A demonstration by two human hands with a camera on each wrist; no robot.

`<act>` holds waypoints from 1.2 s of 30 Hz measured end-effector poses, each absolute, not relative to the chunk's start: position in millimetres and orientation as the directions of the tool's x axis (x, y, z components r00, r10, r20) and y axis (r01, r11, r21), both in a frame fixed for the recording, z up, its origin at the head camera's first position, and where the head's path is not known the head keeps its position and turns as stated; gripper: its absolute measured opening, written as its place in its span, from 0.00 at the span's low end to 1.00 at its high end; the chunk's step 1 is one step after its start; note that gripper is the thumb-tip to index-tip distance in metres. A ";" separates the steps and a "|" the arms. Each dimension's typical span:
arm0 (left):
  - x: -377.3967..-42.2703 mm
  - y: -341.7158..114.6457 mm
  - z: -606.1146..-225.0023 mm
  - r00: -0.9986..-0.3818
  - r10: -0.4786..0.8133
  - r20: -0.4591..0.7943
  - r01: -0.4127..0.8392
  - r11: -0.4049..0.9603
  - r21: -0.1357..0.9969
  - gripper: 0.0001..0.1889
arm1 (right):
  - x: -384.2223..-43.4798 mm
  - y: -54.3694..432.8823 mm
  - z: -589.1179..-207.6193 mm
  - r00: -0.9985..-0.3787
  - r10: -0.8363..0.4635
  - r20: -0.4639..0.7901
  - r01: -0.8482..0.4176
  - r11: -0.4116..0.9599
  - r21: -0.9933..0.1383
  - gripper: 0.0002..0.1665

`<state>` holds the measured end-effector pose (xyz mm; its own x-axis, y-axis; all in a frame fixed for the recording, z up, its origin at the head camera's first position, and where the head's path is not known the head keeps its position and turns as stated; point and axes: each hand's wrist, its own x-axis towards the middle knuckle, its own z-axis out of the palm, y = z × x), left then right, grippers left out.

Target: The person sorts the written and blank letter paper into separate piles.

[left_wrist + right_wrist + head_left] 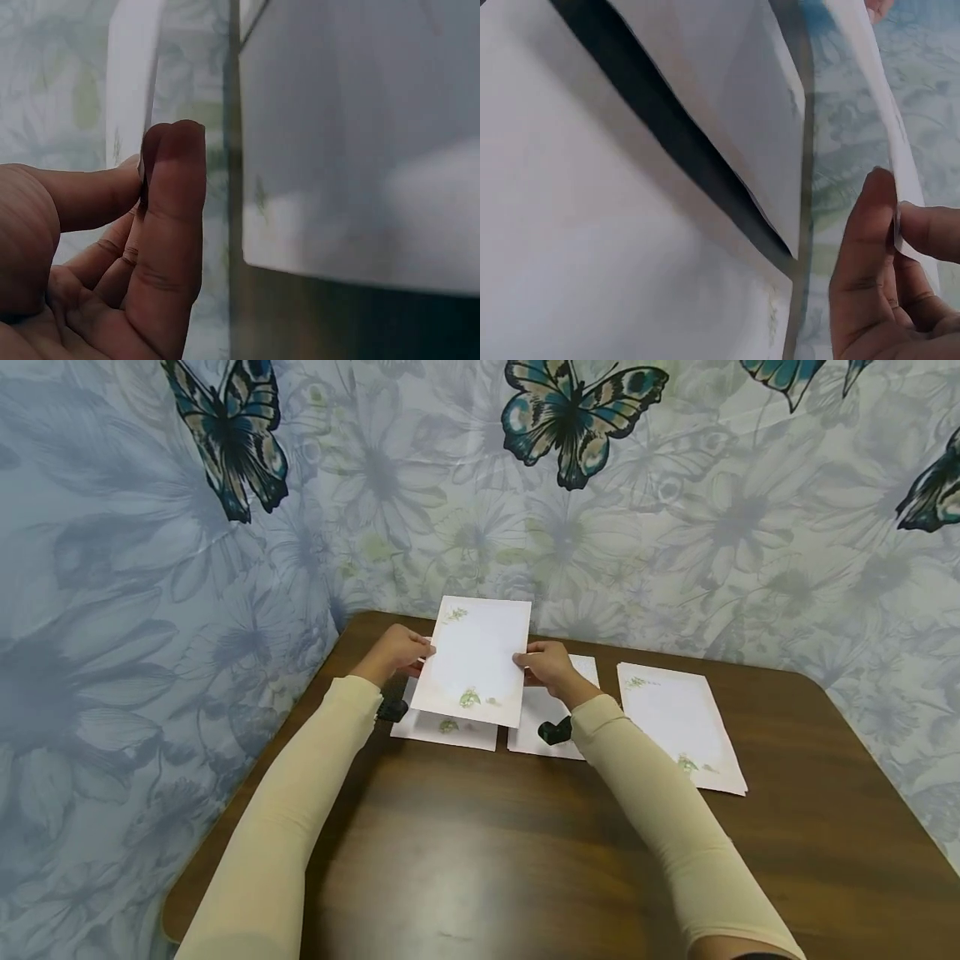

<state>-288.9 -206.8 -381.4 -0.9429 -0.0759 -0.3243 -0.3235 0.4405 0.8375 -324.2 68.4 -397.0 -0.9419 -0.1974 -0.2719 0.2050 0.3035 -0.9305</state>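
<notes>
Both hands hold up a white sheet of paper (480, 660) with small green leaf prints at its top left and bottom. My left hand (401, 652) pinches its left edge between thumb and fingers. In the left wrist view, the thumb (97, 196) presses the edge against the fingers. On the opposite edge, my right hand (549, 665) pinches the sheet, also between thumb and fingers (866, 247). The raised sheet is tilted and overlaps a similar printed sheet (427, 731) on the table. Another white sheet (536, 731) lies under the right hand, partly hidden by it.
To the right, a small stack of printed sheets (675, 718) lies on the brown wooden table (465, 852). A wall covering (420, 502) with flowers and butterflies stands directly behind the table and along its left side.
</notes>
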 end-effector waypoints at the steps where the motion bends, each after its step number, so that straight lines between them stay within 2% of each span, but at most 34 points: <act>1: -287.0 -211.0 -383.4 -0.941 -0.082 -0.328 -0.329 0.444 0.833 0.20 | -323.5 63.8 -399.2 -0.939 -0.205 -0.276 0.203 0.315 -0.927 0.23; 10: -275.9 -232.5 -407.1 -0.929 -0.129 -0.348 -0.367 0.459 0.809 0.16 | -319.4 42.5 -421.4 -0.912 -0.240 -0.334 0.217 0.407 -0.887 0.20; 15: -272.2 -232.9 -414.1 -0.927 -0.133 -0.349 -0.370 0.458 0.808 0.15 | -319.8 41.1 -427.1 -0.909 -0.231 -0.348 0.235 0.407 -0.882 0.24; 23: -268.0 -232.3 -417.1 -0.913 -0.132 -0.386 -0.406 0.397 0.823 0.17 | -319.5 46.9 -427.2 -0.901 -0.230 -0.369 0.251 0.418 -0.873 0.19; 27: -270.1 -232.6 -417.2 -0.909 -0.161 -0.383 -0.415 0.410 0.812 0.19 | -318.3 53.6 -421.3 -0.901 -0.239 -0.362 0.249 0.396 -0.884 0.20; 31: -272.6 -235.2 -414.7 -0.910 -0.202 -0.364 -0.415 0.493 0.765 0.21 | -319.0 68.7 -413.5 -0.910 -0.239 -0.338 0.223 0.405 -0.887 0.23; 36: -274.8 -229.3 -404.9 -0.929 -0.229 -0.290 -0.370 0.592 0.716 0.19 | -323.7 113.2 -409.6 -0.940 -0.172 -0.295 0.184 0.473 -0.862 0.24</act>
